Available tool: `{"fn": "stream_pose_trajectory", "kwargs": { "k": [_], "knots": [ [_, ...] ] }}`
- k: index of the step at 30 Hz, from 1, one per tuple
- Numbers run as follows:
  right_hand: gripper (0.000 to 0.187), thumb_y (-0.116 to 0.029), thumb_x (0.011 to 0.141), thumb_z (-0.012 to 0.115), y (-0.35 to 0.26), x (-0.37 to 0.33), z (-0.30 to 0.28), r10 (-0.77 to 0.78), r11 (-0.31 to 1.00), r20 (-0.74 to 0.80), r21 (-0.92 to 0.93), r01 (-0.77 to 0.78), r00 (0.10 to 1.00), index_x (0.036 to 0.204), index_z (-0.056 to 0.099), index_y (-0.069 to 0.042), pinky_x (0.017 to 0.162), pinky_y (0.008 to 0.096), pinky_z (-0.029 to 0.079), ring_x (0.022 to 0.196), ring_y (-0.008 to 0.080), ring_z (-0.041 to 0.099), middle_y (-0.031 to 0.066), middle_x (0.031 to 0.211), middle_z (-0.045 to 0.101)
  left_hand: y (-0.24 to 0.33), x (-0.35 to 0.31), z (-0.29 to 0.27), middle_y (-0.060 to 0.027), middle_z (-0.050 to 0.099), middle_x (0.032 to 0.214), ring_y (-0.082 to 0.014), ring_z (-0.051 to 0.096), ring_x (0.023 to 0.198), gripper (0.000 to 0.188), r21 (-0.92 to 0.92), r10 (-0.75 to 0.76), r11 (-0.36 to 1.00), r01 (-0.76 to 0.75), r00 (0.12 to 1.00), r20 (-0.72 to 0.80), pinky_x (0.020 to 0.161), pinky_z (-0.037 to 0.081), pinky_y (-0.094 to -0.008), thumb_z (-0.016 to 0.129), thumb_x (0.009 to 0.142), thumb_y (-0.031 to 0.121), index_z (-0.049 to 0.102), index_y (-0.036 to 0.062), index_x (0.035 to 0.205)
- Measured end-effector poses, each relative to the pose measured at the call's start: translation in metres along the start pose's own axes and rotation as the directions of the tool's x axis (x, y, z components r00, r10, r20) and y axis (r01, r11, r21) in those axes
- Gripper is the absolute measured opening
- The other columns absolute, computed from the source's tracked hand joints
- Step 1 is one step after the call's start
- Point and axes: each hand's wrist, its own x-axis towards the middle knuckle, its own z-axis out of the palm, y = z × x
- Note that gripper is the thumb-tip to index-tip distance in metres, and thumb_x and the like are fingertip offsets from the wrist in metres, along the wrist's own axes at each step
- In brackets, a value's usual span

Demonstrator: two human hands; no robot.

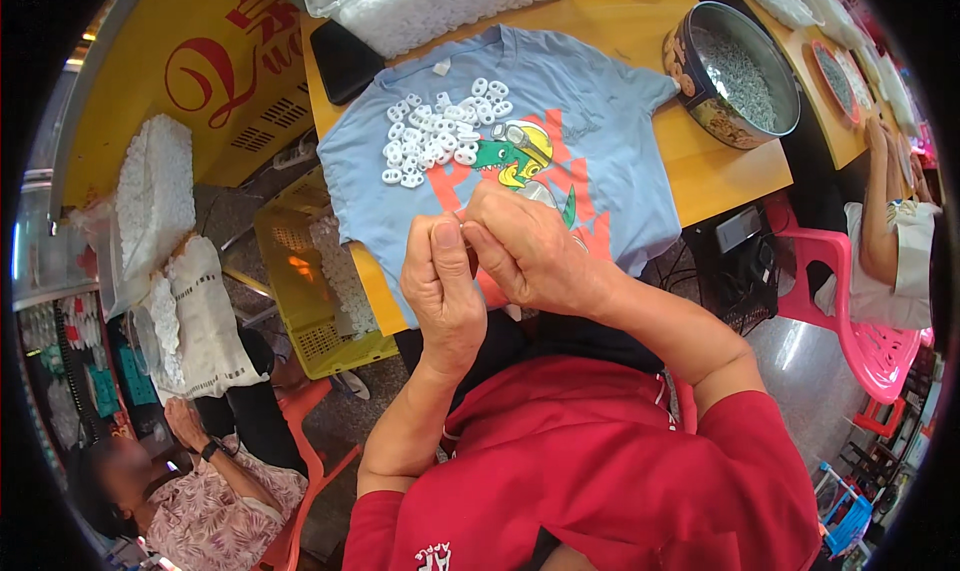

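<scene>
Ahead, white oblong pieces (429,125), long axes pointing variously.

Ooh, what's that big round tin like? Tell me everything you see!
The round tin looks like metal, with a shiny rim and silvery inside. Its dark outside shows pictures of golden-brown biscuits. No lid is on it, and a heap of tiny silver-grey pieces lies inside, too small to make out one by one. It stands mouth up on the wooden-looking table, right beside the blue shirt, perhaps touching it. Nobody is holding it.

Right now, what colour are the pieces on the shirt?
The pieces are white, in the head view.
</scene>
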Motion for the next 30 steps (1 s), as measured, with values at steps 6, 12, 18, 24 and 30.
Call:
{"fn": "stream_pose_trajectory", "kwargs": {
  "k": [6,12,18,24,30],
  "knots": [
    [0.014,-0.01,0.097,0.048,0.013,-0.006,0.0,0.188,0.982,-0.005,-0.019,-0.188,0.982,0.088,0.05,0.001,0.056,0.0378,0.042,0.063,0.0297,0.052,0.0131,0.075,0.05,-0.017,0.015,-0.01,0.0062,0.036,0.067,-0.0036,0.031,0.059,0.028,-0.03,-0.096,0.995,0.098,0.993,0.071,0.05,0.029,-0.0227,0.042,0.103,0.02,0.043,0.0073,0.078],
    [0.017,-0.013,0.098,0.047,0.006,0.001,-0.025,0.198,0.979,0.15,0.019,-0.203,0.969,0.089,0.051,0.001,0.062,0.0358,0.044,0.07,0.0288,0.054,0.0133,0.08,0.051,-0.007,0.016,-0.008,0.0063,0.038,0.067,-0.0023,0.032,0.059,0.029,-0.187,-0.192,0.96,0.207,0.977,0.097,0.051,0.03,-0.0213,0.042,0.103,0.022,0.043,0.0095,0.078],
    [0.012,-0.007,0.092,0.053,0.004,0.004,-0.026,0.02,0.99,0.197,-0.144,0.009,0.98,0.085,0.047,0.0,0.061,0.0397,0.042,0.069,0.0332,0.05,0.0132,0.077,0.046,-0.001,0.008,-0.01,0.0065,0.04,0.068,-0.0017,0.032,0.06,0.028,-0.136,-0.129,0.98,0.143,0.986,0.106,0.051,0.029,-0.0196,0.042,0.103,0.021,0.044,0.0089,0.079],
    [0.014,-0.005,0.091,0.055,-0.006,0.003,-0.016,0.029,1.0,0.133,0.0,-0.029,0.991,0.083,0.045,0.001,0.059,0.04,0.041,0.068,0.0315,0.05,0.013,0.076,0.045,0.007,-0.002,0.0,0.0055,0.038,0.069,-0.0017,0.031,0.062,0.027,-0.071,-0.045,0.997,0.043,0.999,-0.016,0.051,0.029,-0.0197,0.041,0.103,0.019,0.043,0.0065,0.079],
    [0.014,-0.006,0.093,0.053,-0.007,-0.006,0.001,0.094,0.995,-0.043,-0.024,-0.095,0.995,0.084,0.046,0.001,0.059,0.0403,0.041,0.066,0.0323,0.05,0.014,0.075,0.045,-0.003,-0.003,0.006,0.0073,0.042,0.071,-0.0012,0.031,0.061,0.027,0.085,0.034,0.996,-0.028,0.997,-0.074,0.052,0.027,-0.0211,0.04,0.104,0.023,0.045,0.0101,0.08]
  ]
}}
